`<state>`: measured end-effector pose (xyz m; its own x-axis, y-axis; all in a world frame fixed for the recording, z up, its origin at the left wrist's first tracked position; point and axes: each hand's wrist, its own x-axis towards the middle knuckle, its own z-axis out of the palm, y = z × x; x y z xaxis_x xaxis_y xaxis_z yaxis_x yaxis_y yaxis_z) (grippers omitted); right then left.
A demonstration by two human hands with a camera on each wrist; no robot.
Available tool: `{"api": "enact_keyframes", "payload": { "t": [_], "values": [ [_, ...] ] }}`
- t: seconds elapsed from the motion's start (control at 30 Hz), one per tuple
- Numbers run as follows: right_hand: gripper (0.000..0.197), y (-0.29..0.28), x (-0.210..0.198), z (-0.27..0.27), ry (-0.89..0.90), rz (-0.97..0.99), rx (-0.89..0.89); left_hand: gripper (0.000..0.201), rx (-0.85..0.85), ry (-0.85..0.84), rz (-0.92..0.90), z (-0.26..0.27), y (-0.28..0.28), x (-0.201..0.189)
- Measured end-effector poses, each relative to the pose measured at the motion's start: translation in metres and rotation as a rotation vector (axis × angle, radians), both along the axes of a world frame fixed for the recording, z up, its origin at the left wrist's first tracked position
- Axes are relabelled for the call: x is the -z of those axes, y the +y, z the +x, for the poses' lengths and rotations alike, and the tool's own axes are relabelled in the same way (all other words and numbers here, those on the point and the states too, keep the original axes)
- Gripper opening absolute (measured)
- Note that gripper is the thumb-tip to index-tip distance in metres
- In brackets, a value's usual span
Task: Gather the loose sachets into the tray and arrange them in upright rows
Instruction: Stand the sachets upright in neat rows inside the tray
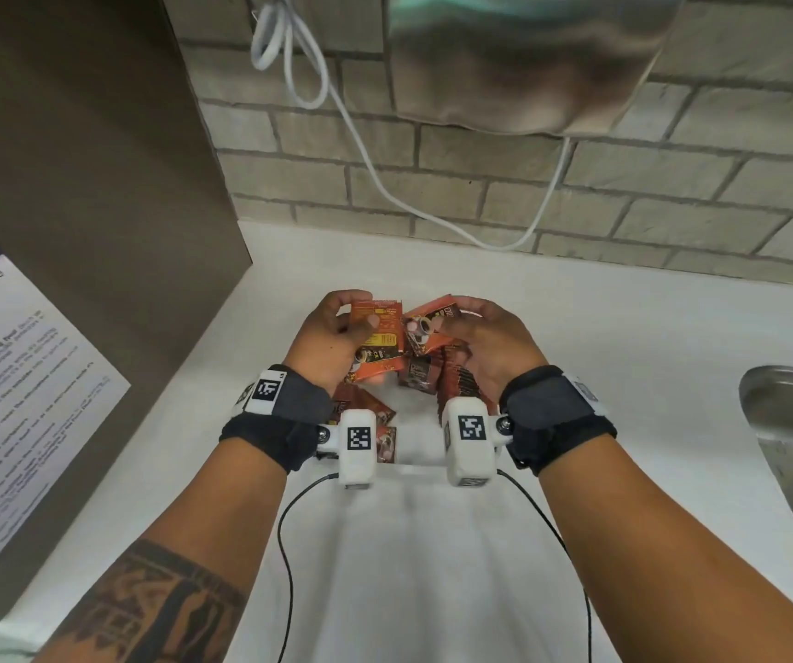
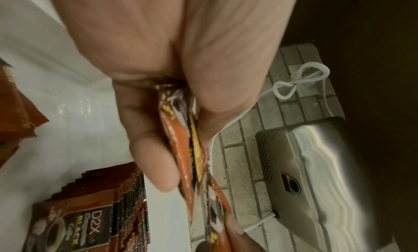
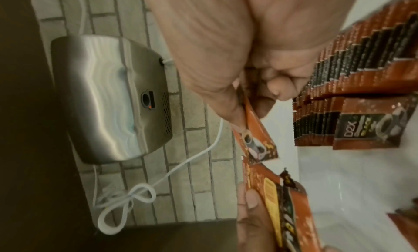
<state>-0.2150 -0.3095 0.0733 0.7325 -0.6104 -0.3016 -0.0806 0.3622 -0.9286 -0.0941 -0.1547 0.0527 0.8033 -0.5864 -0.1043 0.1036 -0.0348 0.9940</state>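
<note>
We hold our left hand (image 1: 332, 334) pinching a small stack of orange coffee sachets (image 1: 380, 339), thumb on top, long axis running 12 to 6. Our right hand (image 1: 485, 337) sits at 3 o'clock from it, pinching one tilted sachet (image 1: 428, 327) whose corner meets the stack. The upright row (image 1: 456, 380) stands in the white tray (image 1: 413, 447) at 6 o'clock below the right hand, nearer that hand. More loose sachets (image 1: 361, 411) lie under the left wrist. Next move, we judge: merge, then drop down.
</note>
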Motion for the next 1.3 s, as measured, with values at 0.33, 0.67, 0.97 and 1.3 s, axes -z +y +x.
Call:
{"api": "enact_keyframes", "payload": {
  "t": [0.33, 0.67, 0.97, 1.3],
  "values": [
    [0.026, 0.016, -0.001, 0.011, -0.121, 0.18, 0.078, 0.038, 0.041, 0.05, -0.049, 0.01, 0.009, 0.001],
    [0.023, 0.025, -0.008, 0.011, 0.0, -0.179, -0.088, 0.02, 0.024, -0.01, 0.025, 0.007, 0.01, 0.002],
    [0.037, 0.028, 0.009, 0.009, -0.009, -0.764, -0.109, 0.027, 0.046, 0.119, 0.065, 0.005, 0.008, -0.005],
    [0.028, 0.019, 0.006, 0.009, -0.015, -0.085, -0.099, 0.035, 0.036, 0.059, -0.035, 0.004, 0.006, -0.001]
  ]
}}
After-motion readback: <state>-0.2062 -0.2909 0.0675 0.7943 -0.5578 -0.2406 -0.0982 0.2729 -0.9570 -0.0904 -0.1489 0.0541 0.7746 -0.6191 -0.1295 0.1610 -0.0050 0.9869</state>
